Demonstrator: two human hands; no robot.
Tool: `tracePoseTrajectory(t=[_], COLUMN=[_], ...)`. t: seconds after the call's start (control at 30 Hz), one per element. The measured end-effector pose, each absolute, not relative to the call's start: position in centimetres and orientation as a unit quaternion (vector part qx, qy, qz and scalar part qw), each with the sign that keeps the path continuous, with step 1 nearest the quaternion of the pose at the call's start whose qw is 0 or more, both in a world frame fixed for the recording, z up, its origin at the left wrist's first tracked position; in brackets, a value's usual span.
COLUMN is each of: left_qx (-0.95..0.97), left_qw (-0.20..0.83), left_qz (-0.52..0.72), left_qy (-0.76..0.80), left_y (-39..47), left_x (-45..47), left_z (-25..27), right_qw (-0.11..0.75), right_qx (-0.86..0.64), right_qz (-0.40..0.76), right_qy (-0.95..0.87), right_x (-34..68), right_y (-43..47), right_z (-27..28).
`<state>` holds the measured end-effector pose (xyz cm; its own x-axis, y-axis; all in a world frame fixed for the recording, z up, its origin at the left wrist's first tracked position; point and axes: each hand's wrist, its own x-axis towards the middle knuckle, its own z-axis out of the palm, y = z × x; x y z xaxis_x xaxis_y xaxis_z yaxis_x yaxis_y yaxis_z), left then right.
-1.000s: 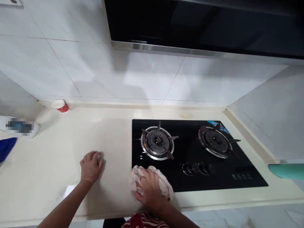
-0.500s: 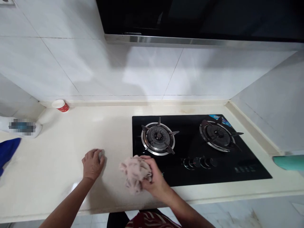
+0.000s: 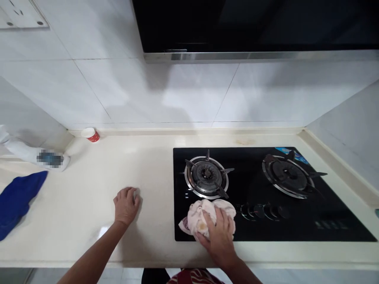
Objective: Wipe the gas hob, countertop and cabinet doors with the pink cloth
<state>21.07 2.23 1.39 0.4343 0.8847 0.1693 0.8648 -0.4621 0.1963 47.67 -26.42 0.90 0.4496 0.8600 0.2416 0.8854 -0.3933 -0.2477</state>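
A crumpled pale pink cloth (image 3: pixel 196 221) lies bunched on the front left of the black glass gas cooktop (image 3: pixel 248 232). My right hand (image 3: pixel 220 238) presses down on it from above, fingers bent over the folds. A yellowish stain shows on the cloth near my thumb. Just behind the cloth is the left burner (image 3: pixel 206 175) with its metal pan support; the control knobs (image 3: pixel 260 212) are to its right. My left hand (image 3: pixel 126 205) rests on the cream countertop (image 3: pixel 148 169) left of the cooktop, its fingers curled in, with nothing visible in them.
At the far left lie a white bottle (image 3: pixel 26 152) on its side and a blue cloth (image 3: pixel 17 201). A red and white paper cup (image 3: pixel 90 134) is by the back wall. The right burner (image 3: pixel 288 176) has raised supports. A black range hood (image 3: pixel 254 27) overhangs the cooktop.
My right hand has moved right with the cloth, from the cooktop's left edge onto its glass, and now presses it down. The view has shifted left; my left hand stays on the counter.
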Motion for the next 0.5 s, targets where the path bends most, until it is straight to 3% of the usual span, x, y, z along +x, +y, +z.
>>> tracePoseTrajectory(t=[0.27, 0.5], left_qx=[0.843, 0.834], left_qw=[0.046, 0.03], left_qz=[0.163, 0.256], left_qy=[0.51, 0.488], left_y=[2.0, 2.7], left_x=[20.9, 19.6], left_z=[1.6, 1.0], right_qw=[0.266, 0.343], right_qx=[-0.738, -0.717], right_qz=[0.084, 0.065], right_qy=[-0.614, -0.603], right_x=[42.0, 41.3], right_y=[-15.1, -12.2], right_z=[1.7, 3.7])
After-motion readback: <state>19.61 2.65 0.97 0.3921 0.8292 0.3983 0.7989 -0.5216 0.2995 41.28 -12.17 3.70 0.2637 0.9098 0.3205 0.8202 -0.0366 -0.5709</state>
